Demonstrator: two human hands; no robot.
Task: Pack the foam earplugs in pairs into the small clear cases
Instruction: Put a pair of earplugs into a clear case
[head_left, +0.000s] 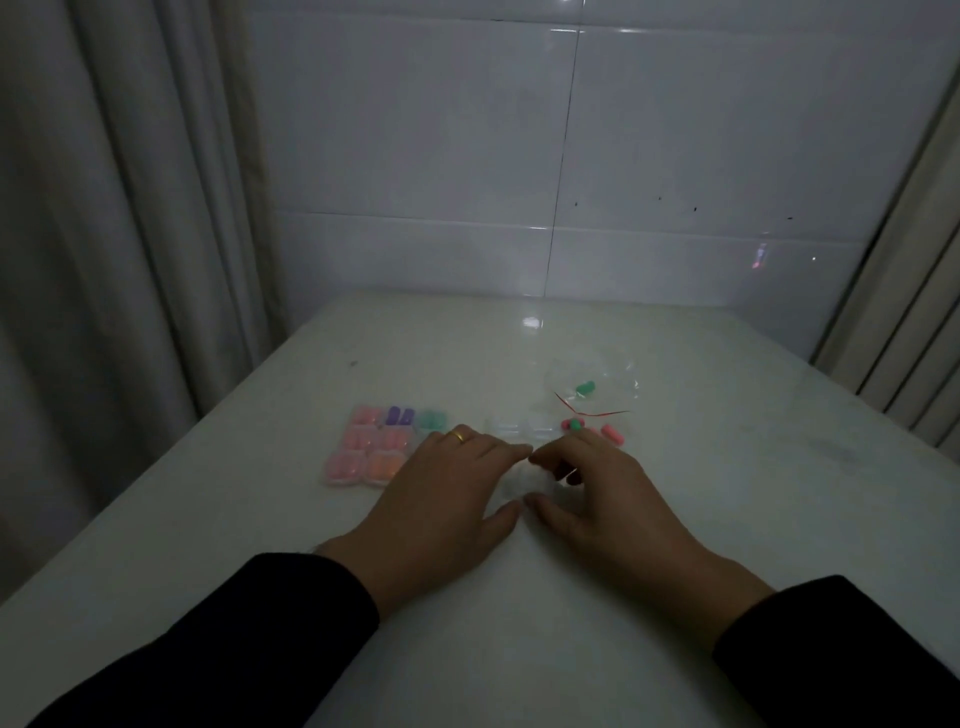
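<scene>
Clear case in hand (524, 480): a small transparent case is held low over the white table (727, 519), between the two hands near the table's middle. Its outline is faint in the dim light, and whether its lid is up or down cannot be told.

Left hand (441, 499): the forearm is brought in from the lower left in a dark sleeve (208, 649), palm down. The case's left side is pinched between thumb and forefinger. A gold ring (459, 435) is worn on one finger.

Right hand (597, 493): the forearm is brought in from the lower right, palm down, fingers curled. The case's right side is pinched between thumb and fingertips; the far fingers are partly hidden behind the knuckles.

Empty cases (519, 428): more clear cases are laid just beyond the fingertips; their number cannot be made out.

Filled cases (374, 449): a block of cases is set to the left, just beside the left hand. Pink, orange, purple and green earplugs are seen through them; the nearest corner is covered by the hand.

Loose earplugs (584, 427): pink and green plugs are scattered just beyond the right hand.

Plastic bag (597, 387): a clear bag with a red strip is laid farther back, one green plug (585, 387) on or in it.

Surroundings: a tiled wall (571, 156) and curtains (130, 208) are seen behind the table.
</scene>
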